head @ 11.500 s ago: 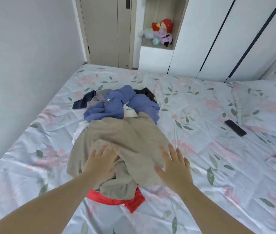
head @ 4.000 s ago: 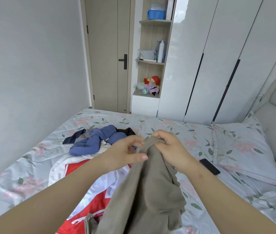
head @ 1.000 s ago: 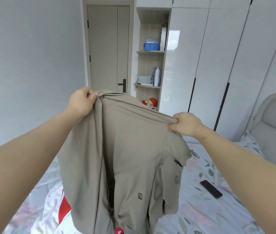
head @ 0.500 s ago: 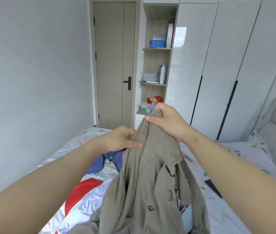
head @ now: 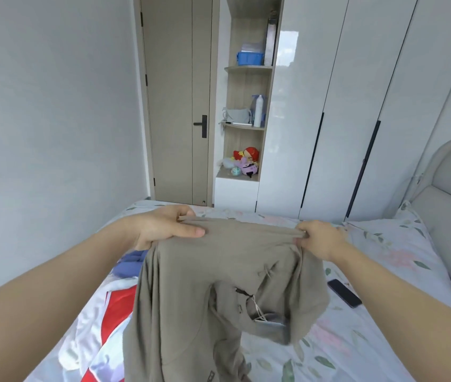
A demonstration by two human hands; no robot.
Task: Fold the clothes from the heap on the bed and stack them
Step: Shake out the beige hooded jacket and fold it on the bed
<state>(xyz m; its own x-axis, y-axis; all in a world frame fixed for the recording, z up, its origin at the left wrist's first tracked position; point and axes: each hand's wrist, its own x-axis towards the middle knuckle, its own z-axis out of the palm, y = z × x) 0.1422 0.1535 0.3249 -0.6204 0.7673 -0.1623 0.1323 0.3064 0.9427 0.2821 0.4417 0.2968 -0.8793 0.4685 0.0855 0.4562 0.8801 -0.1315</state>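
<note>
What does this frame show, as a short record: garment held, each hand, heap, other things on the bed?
held: beige garment, spread wide, hanging above the bed
left hand: grips its top edge
right hand: pinches its top edge
heap: red and white garment and blue garment, unfolded, left of it
other: black phone on the sheet, right side
stack: none visible

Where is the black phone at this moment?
In the head view, the black phone lies on the floral sheet at right, between the held khaki garment and the pillow.
</note>
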